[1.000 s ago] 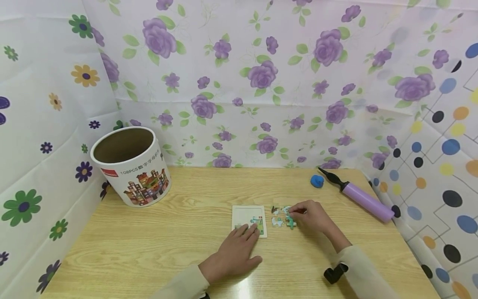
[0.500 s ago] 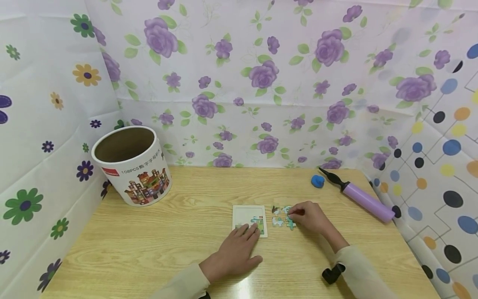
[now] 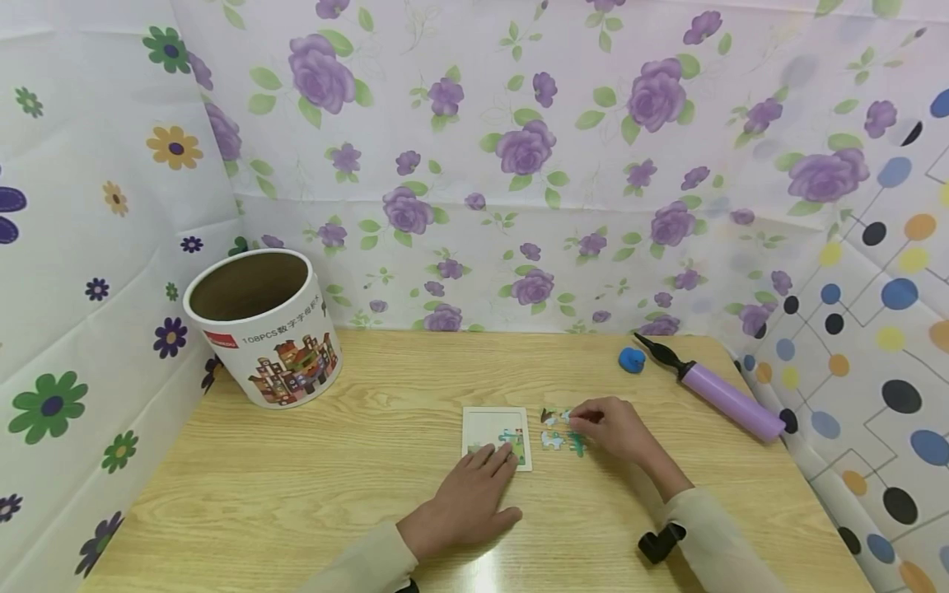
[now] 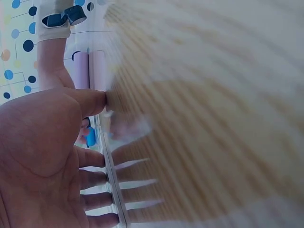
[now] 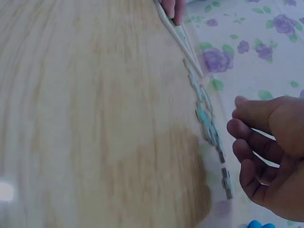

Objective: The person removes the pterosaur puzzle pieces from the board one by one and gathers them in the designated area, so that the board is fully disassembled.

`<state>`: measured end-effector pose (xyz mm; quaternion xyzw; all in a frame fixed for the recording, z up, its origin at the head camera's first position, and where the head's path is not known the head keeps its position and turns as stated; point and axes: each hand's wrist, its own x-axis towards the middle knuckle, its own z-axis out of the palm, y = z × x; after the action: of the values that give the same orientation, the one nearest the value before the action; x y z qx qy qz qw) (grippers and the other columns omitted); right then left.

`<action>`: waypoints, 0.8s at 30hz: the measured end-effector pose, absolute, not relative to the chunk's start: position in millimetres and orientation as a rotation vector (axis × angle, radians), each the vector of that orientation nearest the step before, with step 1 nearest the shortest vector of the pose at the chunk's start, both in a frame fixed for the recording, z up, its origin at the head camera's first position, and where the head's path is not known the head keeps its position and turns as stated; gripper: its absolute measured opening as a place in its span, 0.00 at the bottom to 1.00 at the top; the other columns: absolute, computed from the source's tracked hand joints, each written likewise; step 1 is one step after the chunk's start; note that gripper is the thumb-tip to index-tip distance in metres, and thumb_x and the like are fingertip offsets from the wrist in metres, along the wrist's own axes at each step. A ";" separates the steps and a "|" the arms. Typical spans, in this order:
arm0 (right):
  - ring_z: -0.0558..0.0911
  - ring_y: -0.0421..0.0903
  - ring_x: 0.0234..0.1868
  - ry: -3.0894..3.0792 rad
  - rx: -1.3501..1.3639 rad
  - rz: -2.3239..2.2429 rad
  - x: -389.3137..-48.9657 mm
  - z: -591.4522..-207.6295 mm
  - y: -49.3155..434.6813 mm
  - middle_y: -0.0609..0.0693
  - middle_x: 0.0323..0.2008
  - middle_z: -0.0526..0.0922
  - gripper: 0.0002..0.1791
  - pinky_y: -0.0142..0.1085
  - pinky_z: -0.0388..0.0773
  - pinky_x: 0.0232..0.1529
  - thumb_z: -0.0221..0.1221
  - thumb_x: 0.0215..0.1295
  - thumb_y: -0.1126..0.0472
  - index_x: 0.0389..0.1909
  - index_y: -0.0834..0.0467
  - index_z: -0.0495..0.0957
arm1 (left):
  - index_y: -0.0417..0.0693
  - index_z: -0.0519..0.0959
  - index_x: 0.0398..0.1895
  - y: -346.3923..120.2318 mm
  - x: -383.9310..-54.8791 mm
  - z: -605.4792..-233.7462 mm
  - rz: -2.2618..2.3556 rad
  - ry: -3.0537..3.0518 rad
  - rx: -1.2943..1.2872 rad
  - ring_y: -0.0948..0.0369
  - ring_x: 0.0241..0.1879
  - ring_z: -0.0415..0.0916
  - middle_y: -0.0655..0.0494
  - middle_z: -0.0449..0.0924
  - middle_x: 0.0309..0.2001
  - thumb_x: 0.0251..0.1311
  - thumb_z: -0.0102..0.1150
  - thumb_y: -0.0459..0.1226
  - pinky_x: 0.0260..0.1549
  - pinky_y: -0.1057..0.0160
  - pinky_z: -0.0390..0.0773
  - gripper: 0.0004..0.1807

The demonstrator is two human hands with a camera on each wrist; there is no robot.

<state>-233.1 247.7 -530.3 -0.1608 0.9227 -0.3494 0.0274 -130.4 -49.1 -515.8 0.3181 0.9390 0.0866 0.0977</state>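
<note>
Flat, multicoloured jigsaw pieces (image 3: pixel 551 441) lie on the wood-grain worktop (image 3: pixel 296 478), well inside its right edge, at the curled fingers of the right hand (image 3: pixel 620 428), whose grip I cannot tell remotely.

Tabletop (image 3: pixel 356 461), pale wood-grain finish, light-reflecting at the near side. On it: white open-topped bucket (image 3: pixel 285 366), printed "108PCS", standing far left; square puzzle tray (image 3: pixel 485 425), pale-rimmed, partly filled, near the middle; loose jigsaw pieces (image 3: pixel 552 441), blue, green and brown, just right of it; small blue toy (image 3: pixel 632 360), far right; hand pump (image 3: pixel 730 399), purple barrel, black nozzle end beside the toy.
</note>
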 end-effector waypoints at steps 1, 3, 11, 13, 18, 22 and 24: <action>0.81 0.38 0.36 2.846 -0.494 -1.086 -233.4 -529.2 245.4 0.39 0.36 0.87 0.06 0.35 0.79 0.39 0.67 0.68 0.54 0.41 0.48 0.89 | 0.45 0.59 0.80 -49.0 -130.2 -515.3 0.252 2.782 0.946 0.48 0.78 0.53 0.48 0.54 0.80 0.74 0.44 0.60 0.72 0.43 0.61 0.40; 0.81 0.39 0.36 2.839 -0.497 -1.096 -233.5 -526.9 239.7 0.39 0.35 0.87 0.07 0.35 0.80 0.40 0.66 0.69 0.53 0.42 0.49 0.90 | 0.44 0.59 0.80 -48.8 -129.9 -515.4 0.232 2.791 0.960 0.47 0.78 0.54 0.48 0.55 0.80 0.74 0.44 0.59 0.71 0.44 0.62 0.40; 0.82 0.38 0.36 2.803 -0.584 -1.108 -235.7 -523.3 215.5 0.39 0.35 0.87 0.05 0.36 0.79 0.40 0.66 0.69 0.56 0.41 0.49 0.89 | 0.42 0.59 0.79 -47.0 -127.5 -516.0 0.126 2.827 1.005 0.47 0.78 0.54 0.47 0.58 0.78 0.75 0.43 0.58 0.73 0.46 0.61 0.39; 0.82 0.38 0.36 2.790 -0.607 -1.113 -237.0 -524.1 209.7 0.39 0.35 0.87 0.06 0.35 0.79 0.40 0.66 0.69 0.56 0.42 0.50 0.89 | 0.42 0.59 0.79 -46.0 -126.2 -515.3 0.100 2.837 1.003 0.48 0.78 0.54 0.47 0.58 0.78 0.75 0.43 0.58 0.73 0.46 0.60 0.39; 0.81 0.37 0.35 2.770 -0.641 -1.108 -238.5 -525.7 196.9 0.39 0.34 0.85 0.07 0.34 0.79 0.37 0.66 0.69 0.57 0.43 0.52 0.89 | 0.45 0.59 0.79 -43.9 -121.2 -513.5 0.077 2.856 0.998 0.48 0.77 0.57 0.46 0.58 0.78 0.75 0.45 0.57 0.71 0.47 0.64 0.38; 0.81 0.37 0.36 2.765 -0.682 -1.095 -238.9 -524.5 188.0 0.39 0.35 0.86 0.07 0.34 0.80 0.39 0.66 0.69 0.57 0.44 0.52 0.89 | 0.45 0.60 0.79 -43.5 -118.0 -513.2 0.056 2.852 0.979 0.48 0.77 0.56 0.46 0.56 0.79 0.76 0.44 0.57 0.71 0.48 0.64 0.37; 0.82 0.37 0.37 2.755 -0.710 -1.094 -239.3 -523.7 184.0 0.40 0.36 0.86 0.07 0.35 0.81 0.40 0.66 0.69 0.58 0.44 0.52 0.89 | 0.45 0.60 0.79 -44.0 -117.4 -513.3 0.054 2.845 0.971 0.49 0.78 0.55 0.47 0.55 0.80 0.76 0.43 0.57 0.71 0.49 0.63 0.37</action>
<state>-239.3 184.0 -523.7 -0.2328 0.9028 -0.3586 0.0464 -117.4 -44.0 -513.3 0.3223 0.9441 0.0178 0.0672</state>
